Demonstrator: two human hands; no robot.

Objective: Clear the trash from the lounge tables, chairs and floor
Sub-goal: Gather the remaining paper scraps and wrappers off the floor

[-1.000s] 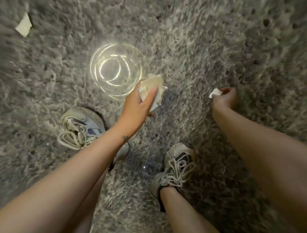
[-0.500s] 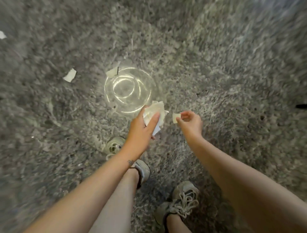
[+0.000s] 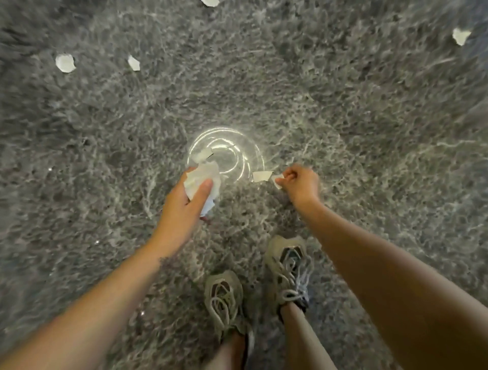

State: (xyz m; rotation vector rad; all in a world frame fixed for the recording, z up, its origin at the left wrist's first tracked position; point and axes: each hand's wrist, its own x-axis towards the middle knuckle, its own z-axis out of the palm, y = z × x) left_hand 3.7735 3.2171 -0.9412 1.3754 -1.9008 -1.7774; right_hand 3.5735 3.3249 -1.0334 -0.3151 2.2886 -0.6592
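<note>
My left hand [image 3: 188, 203] grips a crumpled wad of white paper [image 3: 202, 178] over the grey marbled floor [image 3: 343, 132]. My right hand [image 3: 301, 185] pinches a small white scrap [image 3: 277, 181] between thumb and fingers. Just left of that scrap, another torn white piece [image 3: 261, 175] lies on the floor, and one more piece [image 3: 202, 155] lies above the wad. Further scraps rest far off: two at the upper left [image 3: 64, 62] [image 3: 134, 63], one at the top edge [image 3: 210, 2], one at the upper right [image 3: 460, 36].
A bright ring-shaped light reflection [image 3: 227, 155] glares on the polished floor between my hands. My two feet in beige laced sneakers [image 3: 225, 301] [image 3: 289, 269] stand at the bottom centre. No furniture is in view.
The view has swung forward over the floor, bringing far scraps into sight. My right hand moved away from the wad, still pinching its scrap, and now sits beside another piece on the floor.
</note>
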